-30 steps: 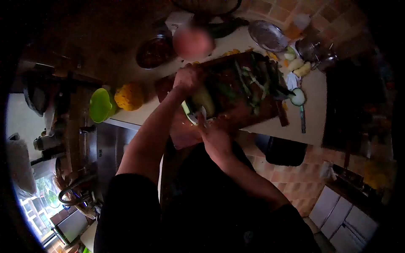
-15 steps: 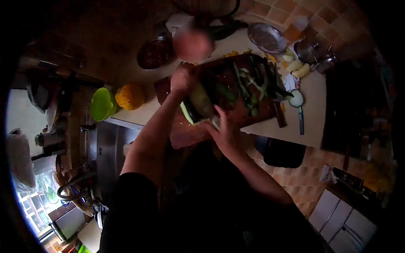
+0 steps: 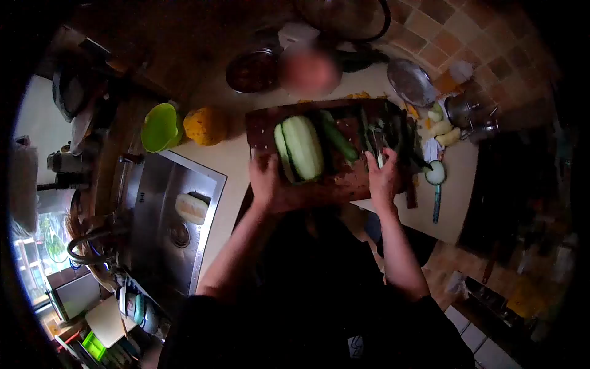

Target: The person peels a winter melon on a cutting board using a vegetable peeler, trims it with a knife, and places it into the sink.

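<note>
A pale green peeled gourd [image 3: 304,147] lies on the dark reddish cutting board [image 3: 344,187], with a narrow light slice [image 3: 284,152] along its left side. My left hand [image 3: 264,178] is at the board's near left edge, just beside the slice; its thumb and fingers are apart, and whether it touches the gourd is unclear. Toward the right, my right hand [image 3: 384,175] pinches a small pale green piece [image 3: 380,160] at the near end of the dark green peels [image 3: 393,129]. Between gourd and peels rests a longer dark green piece [image 3: 338,138].
Left of the board stand a green bowl [image 3: 162,128] and an orange-yellow round fruit [image 3: 206,126], above a steel sink [image 3: 157,227] holding a pale oblong piece [image 3: 192,209]. A metal dish [image 3: 412,83] and a peeler-like tool with a green handle [image 3: 436,197] lie to the right.
My left hand has moved from the gourd's far end down to the board's near left edge. My right hand has left the gourd's near end for the peels. The camera view has shifted.
</note>
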A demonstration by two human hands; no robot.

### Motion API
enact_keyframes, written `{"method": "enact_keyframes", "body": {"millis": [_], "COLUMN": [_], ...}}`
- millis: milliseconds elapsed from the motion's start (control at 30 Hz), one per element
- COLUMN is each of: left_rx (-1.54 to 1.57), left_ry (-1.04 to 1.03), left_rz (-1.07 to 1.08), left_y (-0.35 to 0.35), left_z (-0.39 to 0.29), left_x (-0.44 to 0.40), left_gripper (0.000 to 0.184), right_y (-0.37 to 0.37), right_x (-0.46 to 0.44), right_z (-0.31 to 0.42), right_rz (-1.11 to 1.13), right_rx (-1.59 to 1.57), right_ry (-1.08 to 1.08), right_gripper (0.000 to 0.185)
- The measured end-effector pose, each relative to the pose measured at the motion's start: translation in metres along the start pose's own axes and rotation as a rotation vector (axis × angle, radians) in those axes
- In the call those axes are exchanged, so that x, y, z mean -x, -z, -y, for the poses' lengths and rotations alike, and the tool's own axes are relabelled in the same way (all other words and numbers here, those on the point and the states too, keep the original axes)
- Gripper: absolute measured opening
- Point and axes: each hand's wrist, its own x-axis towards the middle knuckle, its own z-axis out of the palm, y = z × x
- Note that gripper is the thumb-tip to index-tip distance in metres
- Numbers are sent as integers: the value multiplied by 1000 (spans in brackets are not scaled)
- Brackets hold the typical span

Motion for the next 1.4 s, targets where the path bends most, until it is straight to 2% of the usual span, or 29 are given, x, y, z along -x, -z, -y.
{"method": "enact_keyframes", "body": {"millis": [33,67,100,167,233,267,300,367,433,500,533,567,600,633,667,733,800,867,933,967,1067,1133,1200,1267,1400], "left_rx": [-9,-42,-134,19,67,-56,-146,196,422,534,477,415,349,131,120,17,25,-145,-584,-806,-778,-714,-660,-606,-433], "left_ry": [-17,-25,-17,218,208,124,90,189,261,295,279,168,60,6,-40,-113,-44,-141,-282,-352,-484,-429,-372,-318,-258], "left_rz": [-37,-14,-16,-84,-66,-121,-113,109,70,96,29,-43,-117,-246,-305,-269,-123,109,331,438,908,920,1003,1154,1187], "left_y": [-6,-10,-16,-28,-44,-56,-59,-65,-79,-85,-80,-71,-58,-46,-35,-20,-21,-36,-55,-65,-94,-104,-107,-101,-103], "left_z": [-9,6,37,27,36,39,35,33,8,3,6,11,9,18,20,-21,-55,-60,-76,-84,-65,-46,-35,-34,-2], "left_x": [25,41,49,61,64,68,68,62,62,47,35,23,10,-9,-31,-57,-87,-129,-155,-165,-196,-192,-196,-205,-219], "left_gripper": [23,27,32,38,42,45,41,37,36,36,33,32,31,28,27,24,21,22,26,27,33,36,38,41,45], "right_y": [12,10,-16,-41,-59,-74,-70,-76,-65,-47,-42,-41,-45,-44,-42,-53,-64,-84,-117,-123,-121,-118,-111,-110,-97], "right_x": [1,5,10,20,22,14,-1,-38,-69,-69,-65,-62,-56,-47,-37,-22,-14,-11,-16,-13,-8,-10,-7,-3,-1], "right_z": [13,20,-3,3,20,8,14,9,29,68,84,92,87,88,89,81,94,100,88,85,97,98,97,97,106], "right_rz": [12,148,184,299,461,433,464,553,556,503,492,477,445,457,472,438,470,465,434,406,333,296,264,275,312], "right_rx": [70,-14,-162,-28,-90,-153,-80,-54,-23,238,382,525,563,561,557,553,612,625,428,469,439,435,495,570,591], "right_ry": [-21,-80,-25,168,2,24,58,86,228,384,437,490,576,608,640,704,649,647,603,639,658,674,712,656,638], "right_gripper": [42,43,41,45,52,57,58,61,60,57,54,51,46,46,47,48,47,45,40,35,30,32,34,36,38]}}
